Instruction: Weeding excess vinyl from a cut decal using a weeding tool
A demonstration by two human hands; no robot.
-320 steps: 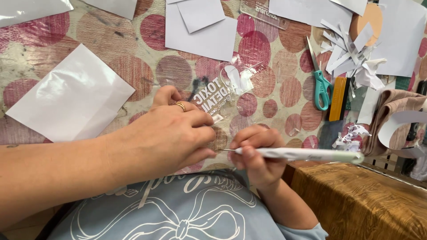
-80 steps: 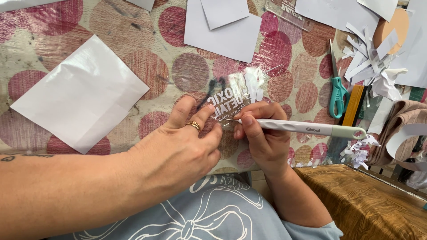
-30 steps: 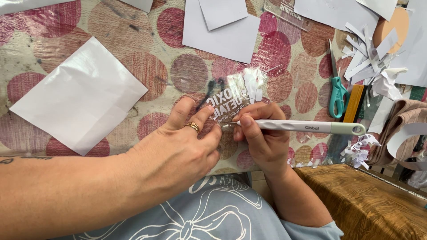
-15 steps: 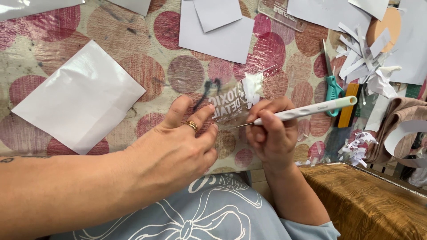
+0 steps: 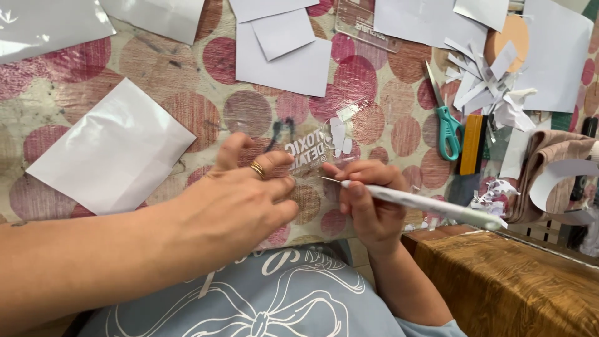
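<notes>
My left hand, with a gold ring on one finger, pins down the near edge of a clear transfer sheet that carries white cut-out lettering. The sheet lies on the table with the pink-dotted cloth. My right hand is closed around a white pen-shaped weeding tool. The tool's thin metal tip rests at the sheet's near edge, between my two hands. The tool's tail points right, over the table's front edge.
A white square sheet lies left of my hands. More white paper pieces lie behind. Teal-handled scissors, an orange-and-black tool and a heap of paper scraps sit at right. A brown patterned surface lies below right.
My right hand has lowered the tool, so its tail now points down-right instead of up-right. The tip has moved to the sheet's near edge. My left hand stays pressed on the sheet.
</notes>
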